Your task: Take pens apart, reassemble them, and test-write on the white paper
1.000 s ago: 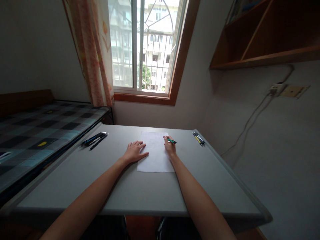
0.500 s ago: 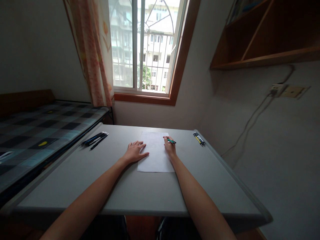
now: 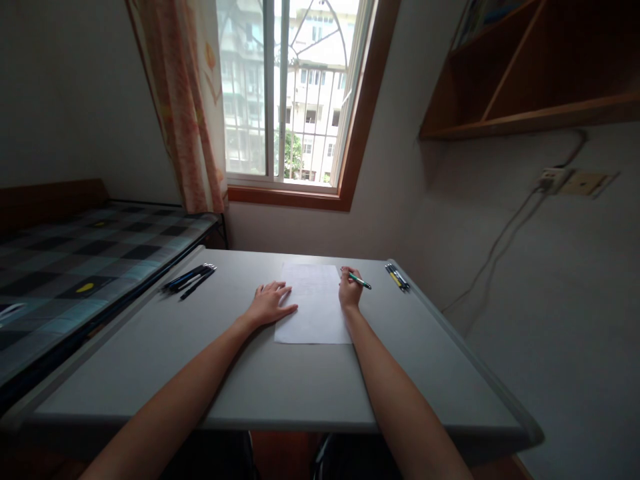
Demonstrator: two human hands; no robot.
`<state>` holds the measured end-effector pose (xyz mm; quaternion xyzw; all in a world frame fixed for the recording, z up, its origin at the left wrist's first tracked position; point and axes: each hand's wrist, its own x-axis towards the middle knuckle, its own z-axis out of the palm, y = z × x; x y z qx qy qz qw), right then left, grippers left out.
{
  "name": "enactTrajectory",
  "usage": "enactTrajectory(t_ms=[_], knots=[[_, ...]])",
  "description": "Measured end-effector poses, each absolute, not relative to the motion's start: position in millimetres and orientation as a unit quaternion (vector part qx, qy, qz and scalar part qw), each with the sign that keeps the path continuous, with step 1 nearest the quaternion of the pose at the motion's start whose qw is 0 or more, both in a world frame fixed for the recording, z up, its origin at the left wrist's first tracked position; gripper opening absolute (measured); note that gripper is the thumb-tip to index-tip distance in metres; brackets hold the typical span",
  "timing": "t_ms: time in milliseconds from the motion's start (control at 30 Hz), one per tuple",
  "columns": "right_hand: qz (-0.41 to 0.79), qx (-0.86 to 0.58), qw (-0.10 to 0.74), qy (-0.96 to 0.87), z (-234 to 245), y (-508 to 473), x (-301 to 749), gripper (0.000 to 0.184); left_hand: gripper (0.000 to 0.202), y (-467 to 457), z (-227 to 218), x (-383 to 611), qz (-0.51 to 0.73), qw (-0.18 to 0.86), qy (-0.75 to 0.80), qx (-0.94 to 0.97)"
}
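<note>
While our left hand (image 3: 270, 305) is lying spread over the left edge of the white paper (image 3: 315, 320), grasping nothing, our right hand (image 3: 351, 292) is pinching a green pen (image 3: 363, 283) by the right edge. The white paper is resting flat on the grey table (image 3: 300, 383), between both hands. For steady work, we should be pressing it lightly so it isn't sliding, and gripping the green pen without strain; whether its tip is touching paper, we cannot tell.
</note>
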<state>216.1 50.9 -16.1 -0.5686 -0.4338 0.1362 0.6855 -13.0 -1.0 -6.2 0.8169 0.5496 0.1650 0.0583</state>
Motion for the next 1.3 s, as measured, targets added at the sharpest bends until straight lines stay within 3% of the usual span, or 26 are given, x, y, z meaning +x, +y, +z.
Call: enactTrajectory(t_ms=[200, 433, 833, 1167, 1300], knots=[[0.127, -0.554, 0.728, -0.383, -14, 51, 223, 0.032, 0.062, 9, -15, -16, 0.229, 0.039, 0.561, 0.794], [0.311, -0.513, 0.711, -0.367, -4, 42, 214, 0.044, 0.039, 8, -13, -16, 0.249, 0.035, 0.581, 0.774], [0.362, -0.475, 0.766, -0.236, -2, 44, 217, 0.039, 0.028, 2, 0, -13, 0.252, 0.062, 0.581, 0.771], [0.353, -0.477, 0.769, -0.238, -3, 41, 214, 0.056, 0.031, -5, 3, -7, 0.19, 0.086, 0.609, 0.765], [0.433, -0.453, 0.736, -0.255, -4, 41, 216, 0.066, 0.031, -7, 6, -7, 0.183, 0.087, 0.61, 0.766]])
